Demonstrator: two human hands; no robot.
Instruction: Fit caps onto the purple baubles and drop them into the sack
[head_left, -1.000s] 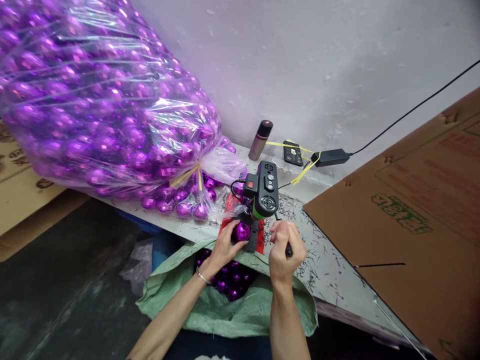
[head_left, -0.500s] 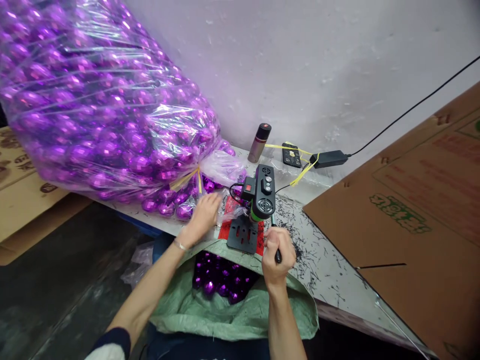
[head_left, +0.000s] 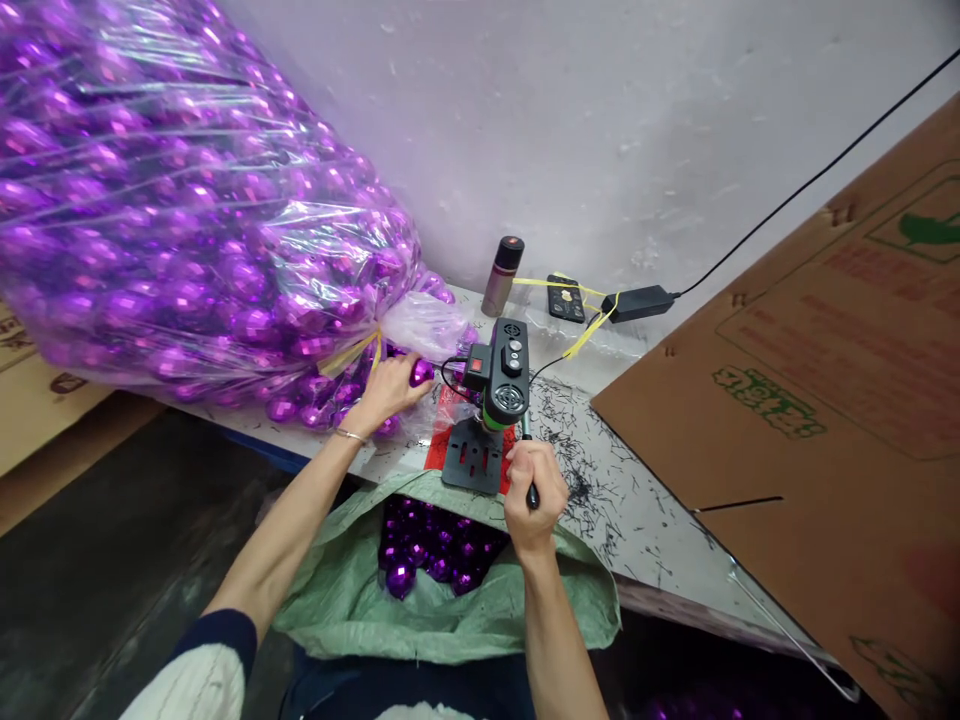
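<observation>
My left hand (head_left: 390,385) reaches to the loose purple balls at the mouth of the big clear plastic bag (head_left: 187,220) and pinches one purple faceted ball (head_left: 421,372). My right hand (head_left: 531,486) is closed round the black lever handle (head_left: 529,478) of a small bench drill press (head_left: 499,375). The press's black base plate (head_left: 472,462) lies bare on a red sheet, with nothing under the drill head. Below the table edge a green woven sack (head_left: 450,610) holds several purple balls (head_left: 435,555).
Black shavings (head_left: 592,470) litter the white table. A grey spray can (head_left: 501,275), a black remote (head_left: 566,298) and a power adapter (head_left: 637,300) with its cable stand by the wall. Large cardboard sheets (head_left: 810,400) lean at the right. Cardboard lies at the far left.
The ball that sat on the base plate is gone. My left hand moved left to the bag's loose balls and took hold of one. My right hand stayed on the lever.
</observation>
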